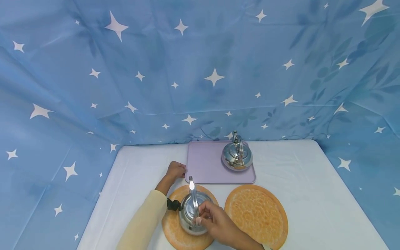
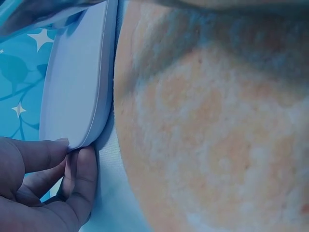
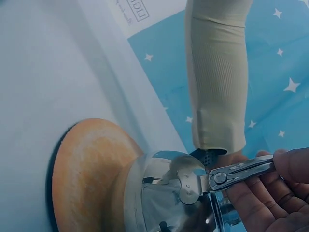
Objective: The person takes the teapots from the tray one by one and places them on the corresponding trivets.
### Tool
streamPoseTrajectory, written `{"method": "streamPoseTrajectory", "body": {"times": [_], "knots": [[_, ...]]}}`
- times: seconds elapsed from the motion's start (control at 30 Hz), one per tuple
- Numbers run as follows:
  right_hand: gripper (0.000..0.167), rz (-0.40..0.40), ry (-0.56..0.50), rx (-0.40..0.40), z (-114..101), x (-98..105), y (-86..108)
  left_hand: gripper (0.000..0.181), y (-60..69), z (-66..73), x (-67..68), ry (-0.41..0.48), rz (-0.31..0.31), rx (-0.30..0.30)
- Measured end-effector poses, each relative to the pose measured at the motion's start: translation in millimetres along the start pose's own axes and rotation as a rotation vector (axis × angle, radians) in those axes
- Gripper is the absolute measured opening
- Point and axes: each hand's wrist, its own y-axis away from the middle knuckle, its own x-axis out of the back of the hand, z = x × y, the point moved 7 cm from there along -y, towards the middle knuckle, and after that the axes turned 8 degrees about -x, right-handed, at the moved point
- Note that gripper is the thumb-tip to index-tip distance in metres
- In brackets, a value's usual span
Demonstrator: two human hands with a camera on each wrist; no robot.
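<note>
My right hand [image 1: 218, 222] grips the upright handle of a shiny steel kettle [image 1: 186, 219] over the left round, bread-patterned mat [image 1: 171, 227]. In the right wrist view, my right hand [image 3: 280, 193] has its fingers and thumb round the handle of the kettle [image 3: 159, 208]; whether its base touches the mat I cannot tell. My left hand [image 1: 176, 170] is at the near left corner of a lilac tray [image 1: 203, 163]. The left wrist view shows my left hand [image 2: 43, 188] pinching that tray corner, thumb above and fingers below. A second steel kettle [image 1: 236, 162] stands on the tray's right side.
Another round bread-patterned mat [image 1: 256, 211] lies to the right of the first, in front of the tray. A white cloth [image 1: 312, 194] covers the table. Blue star-printed fabric [image 1: 212, 104] hangs behind and at both sides.
</note>
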Motion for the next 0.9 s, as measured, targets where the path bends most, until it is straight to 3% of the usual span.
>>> {"method": "streamPoseTrajectory", "body": {"times": [0.43,0.6,0.77,0.9], "knots": [[0.013,-0.017,-0.052,-0.028,6,-11,4.5,0.02,-1.6,0.0,-1.3,-0.012,-0.033,0.013],[0.021,-0.01,-0.086,-0.023,8,-9,5.9,0.017,-1.5,0.2,-2.2,-0.01,-0.031,0.009],[0.031,0.013,-0.049,-0.01,7,4,6.4,0.016,-0.6,-0.4,0.1,-0.018,-0.027,0.005],[0.033,0.097,0.014,-0.021,7,27,5.8,0.016,-0.9,-0.2,1.2,-0.021,-0.03,0.001]]}}
